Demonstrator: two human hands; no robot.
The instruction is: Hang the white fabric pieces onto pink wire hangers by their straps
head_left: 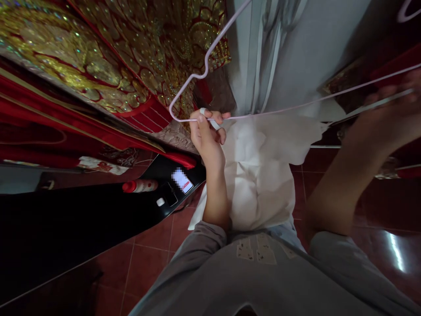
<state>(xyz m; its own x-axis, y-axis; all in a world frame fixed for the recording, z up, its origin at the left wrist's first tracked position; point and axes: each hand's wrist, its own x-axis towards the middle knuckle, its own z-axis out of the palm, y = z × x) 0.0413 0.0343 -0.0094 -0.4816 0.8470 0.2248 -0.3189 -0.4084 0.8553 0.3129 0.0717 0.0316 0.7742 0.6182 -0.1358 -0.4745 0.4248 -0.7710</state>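
A pale pink clothes hanger [206,61] reaches from the top of the view across to the right edge. My left hand [210,131] is closed around its lower bar near the bent corner, with white bands showing across the fingers. Below the bar a creased white sheet of fabric [259,175] hangs in front of my body. On the far right my right hand [391,109] is raised and blurred. A thin white strap [368,105] runs from the fabric's side to its fingers, which appear closed on it.
Red and gold sequined garments [131,57] hang at the upper left. On a black table [82,219] lie a red-capped bottle [141,186], a lit phone [182,181] and a small white case [160,202]. Grey-white hanging material [289,52] stands ahead, above a red tiled floor [151,239].
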